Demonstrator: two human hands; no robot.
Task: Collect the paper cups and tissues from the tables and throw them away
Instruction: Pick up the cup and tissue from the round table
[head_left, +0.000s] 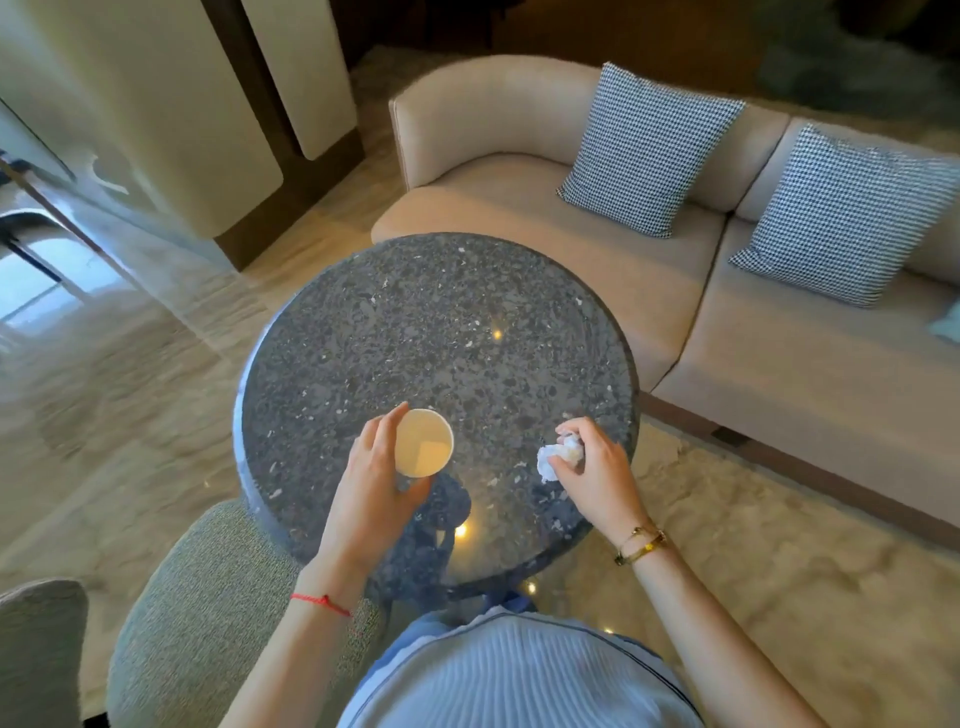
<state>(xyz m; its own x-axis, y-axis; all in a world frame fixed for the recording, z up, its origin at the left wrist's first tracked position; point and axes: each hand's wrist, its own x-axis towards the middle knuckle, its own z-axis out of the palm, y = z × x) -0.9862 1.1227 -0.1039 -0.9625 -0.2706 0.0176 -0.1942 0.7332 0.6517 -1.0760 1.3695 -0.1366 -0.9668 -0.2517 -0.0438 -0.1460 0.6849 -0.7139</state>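
A round speckled stone table (436, 322) fills the centre of the frame. Near its lower edge, an upright paper cup (423, 442), mouth upward and axis vertical, is wrapped by the left hand (376, 480), seemingly for lifting. To the right, a crumpled tissue (558, 456) is pinched by the right hand (597, 470).

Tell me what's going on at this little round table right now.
A person is clearing a round dark stone table beside a beige sofa. The left hand is wrapped around an open paper cup, and the right hand is pinching a crumpled white tissue near the table's edge. Nothing else sits on the tabletop, and no bin is in view, so nothing has been thrown away yet.
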